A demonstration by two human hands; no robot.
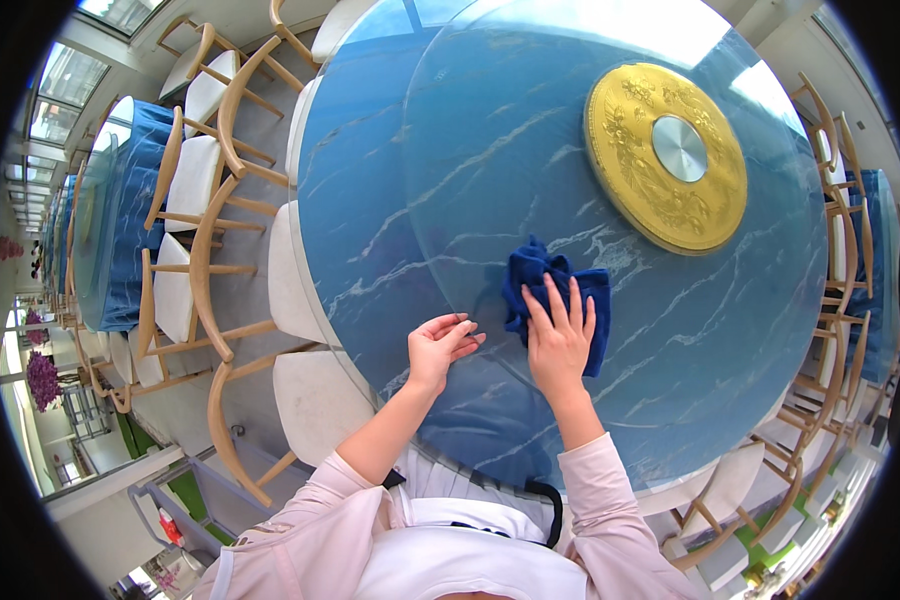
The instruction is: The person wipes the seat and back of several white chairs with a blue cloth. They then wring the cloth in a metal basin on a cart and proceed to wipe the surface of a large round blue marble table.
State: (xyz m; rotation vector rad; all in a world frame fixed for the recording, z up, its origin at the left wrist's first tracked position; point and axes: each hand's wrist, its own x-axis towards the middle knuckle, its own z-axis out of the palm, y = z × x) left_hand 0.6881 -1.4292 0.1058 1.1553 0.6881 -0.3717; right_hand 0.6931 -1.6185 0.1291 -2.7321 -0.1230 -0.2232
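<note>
A round table with a blue marbled top (360, 217) under clear glass fills the middle of the view. My right hand (559, 337) lies palm down, fingers spread, on a crumpled dark blue cloth (532, 274) that rests on the glass. To its left, my left hand (442, 349) is at the edge of a glass turntable (480, 172), fingertips drawn towards the thumb; whether it touches or pinches the glass edge I cannot tell. Beyond the cloth, to the right, sits a gold embossed disc (622, 161) with a silver centre.
Wooden chairs with white seats (319, 401) stand close along the table's left side, and more chairs (735, 480) line its right. Another blue-covered table (139, 217) is at the far left. A grey cart (225, 480) stands at the lower left.
</note>
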